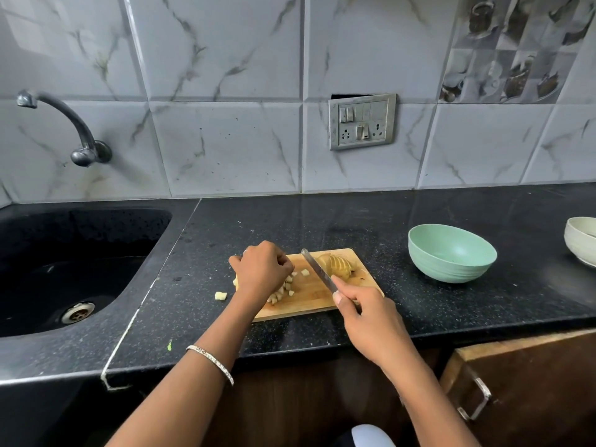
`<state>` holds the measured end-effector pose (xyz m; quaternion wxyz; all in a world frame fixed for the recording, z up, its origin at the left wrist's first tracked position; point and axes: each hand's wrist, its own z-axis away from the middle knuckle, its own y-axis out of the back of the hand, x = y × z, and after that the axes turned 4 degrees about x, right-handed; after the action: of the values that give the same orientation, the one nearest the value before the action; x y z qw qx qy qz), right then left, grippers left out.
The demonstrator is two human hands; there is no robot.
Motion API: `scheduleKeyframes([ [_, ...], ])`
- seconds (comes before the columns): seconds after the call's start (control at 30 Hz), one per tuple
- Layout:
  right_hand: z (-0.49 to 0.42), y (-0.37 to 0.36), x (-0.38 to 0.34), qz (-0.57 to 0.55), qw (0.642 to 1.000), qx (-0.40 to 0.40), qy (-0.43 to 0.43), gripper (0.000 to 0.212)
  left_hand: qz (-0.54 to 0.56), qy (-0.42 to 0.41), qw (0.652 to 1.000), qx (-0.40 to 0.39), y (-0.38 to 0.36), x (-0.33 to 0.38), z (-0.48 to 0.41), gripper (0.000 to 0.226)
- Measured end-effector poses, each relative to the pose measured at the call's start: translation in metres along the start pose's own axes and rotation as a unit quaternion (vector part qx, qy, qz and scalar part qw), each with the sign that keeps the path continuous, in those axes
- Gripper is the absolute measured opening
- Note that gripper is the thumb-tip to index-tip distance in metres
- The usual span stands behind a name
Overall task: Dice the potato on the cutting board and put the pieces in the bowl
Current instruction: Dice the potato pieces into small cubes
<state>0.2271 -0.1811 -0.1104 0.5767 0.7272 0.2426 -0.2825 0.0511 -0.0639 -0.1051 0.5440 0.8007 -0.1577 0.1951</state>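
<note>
A wooden cutting board [309, 301] lies on the black counter. On its far right part sits a sliced potato half [337, 265], its slices still standing together. Several small potato cubes [283, 290] lie on the board's left part, partly under my left hand [261, 269], whose curled fingers rest over them; what it holds is hidden. My right hand [367, 317] grips the handle of a knife [317, 269], whose blade points away, just left of the sliced potato. One cube [220, 295] lies on the counter left of the board. An empty green bowl [451, 253] stands to the right.
A black sink [64, 259] with a drain fills the left side, with a tap [64, 124] on the tiled wall above. A white bowl [582, 238] sits at the right edge. A switch panel [362, 121] is on the wall. A drawer handle [477, 398] is below.
</note>
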Motion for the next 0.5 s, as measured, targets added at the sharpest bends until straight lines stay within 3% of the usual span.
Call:
scheduleKeyframes([
  [0.23, 0.002, -0.012, 0.0, 0.039, 0.999, -0.022, -0.01, 0.04, -0.006, -0.014, 1.0, -0.012, 0.005, 0.0, 0.001, 0.012],
  [0.37, 0.006, -0.019, 0.0, -0.041, 0.998, -0.043, 0.012, 0.039, 0.002, -0.02, 1.0, 0.003, 0.007, 0.001, 0.003, 0.015],
  [0.5, 0.006, -0.013, 0.0, -0.031, 0.999, -0.001, 0.031, 0.039, 0.029, -0.03, 0.999, 0.006, 0.009, -0.001, 0.004, 0.025],
])
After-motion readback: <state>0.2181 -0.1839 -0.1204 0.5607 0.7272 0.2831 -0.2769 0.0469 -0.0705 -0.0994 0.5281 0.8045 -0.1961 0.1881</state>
